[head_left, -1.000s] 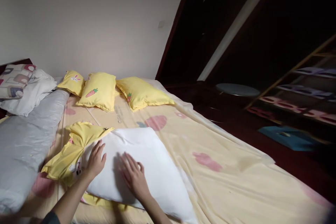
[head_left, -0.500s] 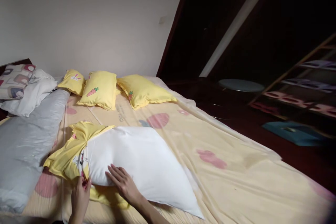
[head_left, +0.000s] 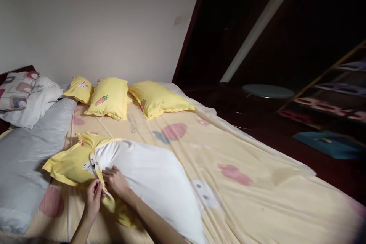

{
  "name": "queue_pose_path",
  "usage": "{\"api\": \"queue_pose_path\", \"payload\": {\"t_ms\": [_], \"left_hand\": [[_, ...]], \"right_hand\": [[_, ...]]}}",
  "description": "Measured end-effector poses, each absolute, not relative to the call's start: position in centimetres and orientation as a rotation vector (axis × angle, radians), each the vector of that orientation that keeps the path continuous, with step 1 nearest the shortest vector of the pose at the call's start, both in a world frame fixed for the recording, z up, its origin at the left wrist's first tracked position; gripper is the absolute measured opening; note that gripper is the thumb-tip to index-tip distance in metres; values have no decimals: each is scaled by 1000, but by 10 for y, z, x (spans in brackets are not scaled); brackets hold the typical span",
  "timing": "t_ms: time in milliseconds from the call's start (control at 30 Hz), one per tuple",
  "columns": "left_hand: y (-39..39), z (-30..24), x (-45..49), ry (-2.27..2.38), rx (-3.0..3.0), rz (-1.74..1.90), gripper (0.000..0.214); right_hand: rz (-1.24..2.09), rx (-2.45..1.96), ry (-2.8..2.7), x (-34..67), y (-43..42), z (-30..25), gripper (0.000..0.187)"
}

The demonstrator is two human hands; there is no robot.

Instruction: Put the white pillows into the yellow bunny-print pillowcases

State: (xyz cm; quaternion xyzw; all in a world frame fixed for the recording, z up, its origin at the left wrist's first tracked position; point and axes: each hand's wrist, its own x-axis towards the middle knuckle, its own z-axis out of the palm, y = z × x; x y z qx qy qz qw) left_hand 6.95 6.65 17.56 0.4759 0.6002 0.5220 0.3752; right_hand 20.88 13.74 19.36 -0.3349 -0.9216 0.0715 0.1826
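Observation:
A white pillow lies on the bed, its left end inside a bunched yellow pillowcase with a rabbit print. My left hand is closed on the pillowcase's near edge, pinching the cloth. Right beside it, my right hand has curled fingers at the opening, where pillowcase and pillow meet. What those fingers hold, if anything, is hidden behind the hand. A loose yellow flap hangs below both hands, partly under my right forearm.
Several yellow pillows, one with a carrot print, rest by the wall. A long grey cushion and a patterned pillow are at left. The patterned sheet covers the bed. Beyond its right edge stand a round stool and a shoe rack.
My right hand has gone from lying flat on the pillow to curled fingers at the pillowcase opening. My left hand has shifted slightly right, and the pillowcase edge is drawn up.

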Motion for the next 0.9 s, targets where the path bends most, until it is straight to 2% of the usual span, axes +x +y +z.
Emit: {"api": "queue_pose_path", "payload": {"t_ms": [100, 267, 300, 400, 500, 600, 767, 900], "left_hand": [[65, 165, 54, 1646, 1170, 1376, 59], [33, 136, 38, 1834, 1115, 1404, 58], [25, 128, 41, 1888, 1111, 1418, 56], [6, 110, 58, 2007, 1142, 1356, 52], [10, 106, 68, 2062, 1188, 1267, 52], [30, 124, 65, 2048, 1222, 1361, 58], [47, 156, 59, 1799, 1330, 1398, 50], [34, 151, 77, 1688, 1283, 1427, 53]], "right_hand": [[233, -916, -2600, 207, 121, 172, 23], [96, -832, -2618, 238, 85, 127, 66], [30, -837, -2613, 242, 81, 119, 69], [-84, -819, -2537, 247, 80, 104, 50], [13, -835, -2505, 243, 90, 112, 32], [179, -897, -2534, 243, 102, 144, 29], [309, -1011, -2531, 237, 118, 204, 30], [376, -1094, -2541, 202, 123, 213, 18]]}}
